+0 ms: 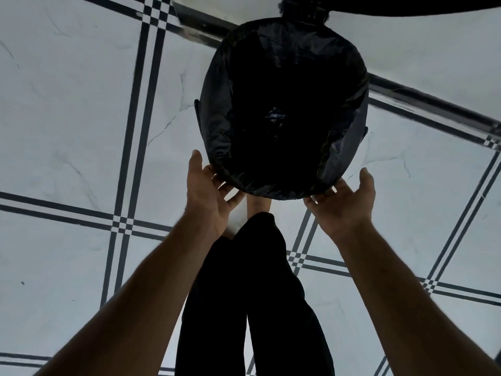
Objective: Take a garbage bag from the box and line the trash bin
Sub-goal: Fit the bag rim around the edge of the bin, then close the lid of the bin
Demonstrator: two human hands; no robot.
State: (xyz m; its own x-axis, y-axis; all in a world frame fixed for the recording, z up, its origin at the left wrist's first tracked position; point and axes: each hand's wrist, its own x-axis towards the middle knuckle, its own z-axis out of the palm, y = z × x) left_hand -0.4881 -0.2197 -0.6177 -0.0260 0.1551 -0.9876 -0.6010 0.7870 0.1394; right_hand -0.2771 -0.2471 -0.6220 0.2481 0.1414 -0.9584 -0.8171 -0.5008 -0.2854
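A round trash bin (197, 115) stands on the tiled floor in front of me, seen from above. A black garbage bag (344, 137) fills its inside and is folded over the rim all the way round. My left hand (208, 191) is at the near left of the rim, thumb raised and apart from the bag, fingers reaching under the folded edge. At the near right of the rim is my right hand (344, 202), palm up with its fingertips hidden under the bag's edge. The box is not in view.
White floor tiles with dark stripe lines (146, 104) surround the bin. My legs in black trousers (257, 294) and a bare foot (257, 203) are just below the bin. A dark object (406, 6) crosses the top edge.
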